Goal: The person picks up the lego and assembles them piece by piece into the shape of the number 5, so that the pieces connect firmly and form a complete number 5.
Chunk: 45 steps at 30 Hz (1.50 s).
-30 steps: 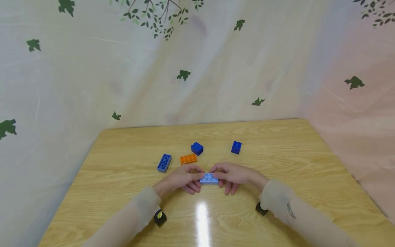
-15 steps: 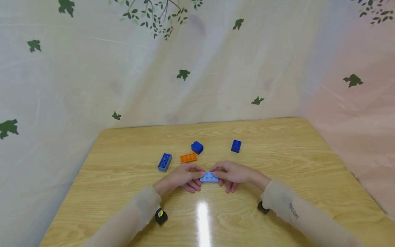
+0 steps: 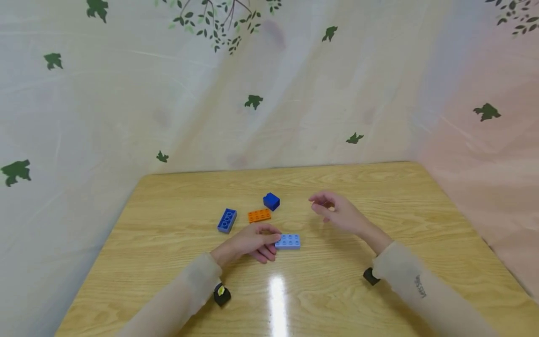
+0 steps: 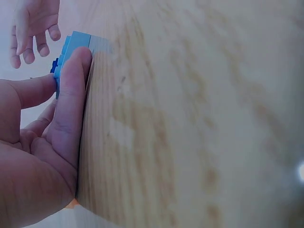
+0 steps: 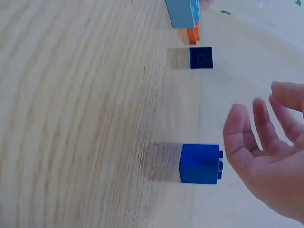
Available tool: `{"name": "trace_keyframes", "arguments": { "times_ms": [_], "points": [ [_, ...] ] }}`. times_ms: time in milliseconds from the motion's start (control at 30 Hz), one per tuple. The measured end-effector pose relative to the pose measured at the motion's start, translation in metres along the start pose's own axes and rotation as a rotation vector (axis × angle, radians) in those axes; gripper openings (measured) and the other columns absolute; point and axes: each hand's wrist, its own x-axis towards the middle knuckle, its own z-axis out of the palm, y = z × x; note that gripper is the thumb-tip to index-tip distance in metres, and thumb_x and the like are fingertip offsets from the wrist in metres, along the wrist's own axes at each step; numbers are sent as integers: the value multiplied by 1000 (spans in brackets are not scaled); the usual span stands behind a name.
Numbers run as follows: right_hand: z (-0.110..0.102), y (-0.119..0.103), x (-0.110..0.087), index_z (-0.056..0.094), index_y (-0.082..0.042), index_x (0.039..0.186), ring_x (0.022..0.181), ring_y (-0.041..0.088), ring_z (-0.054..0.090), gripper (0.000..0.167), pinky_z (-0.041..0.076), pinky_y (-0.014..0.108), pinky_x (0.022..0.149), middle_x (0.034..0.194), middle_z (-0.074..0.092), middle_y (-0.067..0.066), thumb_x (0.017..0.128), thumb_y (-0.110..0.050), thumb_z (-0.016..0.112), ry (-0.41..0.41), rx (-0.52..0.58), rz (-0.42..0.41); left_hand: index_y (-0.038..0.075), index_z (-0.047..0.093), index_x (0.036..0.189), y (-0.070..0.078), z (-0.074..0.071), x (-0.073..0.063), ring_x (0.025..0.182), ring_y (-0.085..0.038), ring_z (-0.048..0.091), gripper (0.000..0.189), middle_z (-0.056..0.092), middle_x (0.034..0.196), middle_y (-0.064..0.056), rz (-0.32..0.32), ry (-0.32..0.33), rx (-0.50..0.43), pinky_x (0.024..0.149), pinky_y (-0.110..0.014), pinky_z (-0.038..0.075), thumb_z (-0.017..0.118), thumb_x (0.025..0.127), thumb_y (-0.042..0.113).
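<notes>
My left hand (image 3: 252,241) pinches the left end of a light blue toy building brick (image 3: 290,241), its studs facing up, at the middle of the table. In the left wrist view the thumb and a finger close on the brick's end. My right hand (image 3: 338,215) is raised farther back to the right, fingers loosely bent, holding nothing. The right wrist view shows it just over a dark blue brick (image 5: 199,164) that stands studs up; in the head view the hand hides this brick.
Behind the left hand lie an orange flat brick (image 3: 259,216), a dark blue brick (image 3: 271,201) tipped on its side, and a medium blue brick (image 3: 227,221) with its hollow underside up. A pale cloth (image 3: 202,107) hangs along the table's back edge.
My right hand has let go of the light blue brick and moved back and right, over the dark blue brick. The left hand keeps its pinch in place.
</notes>
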Motion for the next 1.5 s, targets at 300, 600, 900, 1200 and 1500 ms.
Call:
{"name": "trace_keyframes", "arguments": {
  "times_ms": [300, 600, 900, 1200, 1500],
  "points": [
    [-16, 13, 2, 37, -17, 153, 102, 35, 58, 62, 60, 50, 77, 146, 42, 19, 99, -17, 68, 182, 53, 23, 7, 64, 126, 0, 2, -1, 70, -22, 73, 34, 72, 84, -14, 5, 9, -20, 60, -35, 61, 66, 101, 30],
    [-25, 32, 2, 31, -19, 158, 101, 36, 61, 73, 58, 47, 77, 153, 34, 22, 97, -15, 71, 163, 51, 86, 7, 64, 125, 1, 1, -2, 70, -22, 73, 34, 72, 84, -13, 14, 2, -17, 60, -35, 61, 66, 101, 30],
    [-27, 49, 7, 28, -9, 158, 81, 32, 60, 77, 58, 35, 61, 149, 35, 28, 95, -10, 73, 129, 80, 109, 7, 64, 126, 2, 0, -1, 71, -22, 73, 34, 72, 85, -13, 2, 0, -11, 60, -34, 61, 65, 101, 31],
    [-26, 52, 8, 29, -7, 157, 86, 29, 59, 78, 56, 32, 64, 143, 40, 26, 94, -10, 74, 85, 53, 145, 8, 64, 127, 1, 0, -1, 72, -23, 73, 35, 72, 86, -14, 0, -9, -10, 60, -35, 61, 65, 101, 32],
    [-21, 50, 10, 33, -3, 154, 88, 29, 57, 73, 52, 31, 63, 136, 46, 29, 93, -7, 74, 28, -11, 166, 9, 63, 127, 1, -1, -2, 73, -23, 74, 35, 72, 87, -14, 1, -8, 3, 61, -35, 61, 64, 101, 33]
  ]
}}
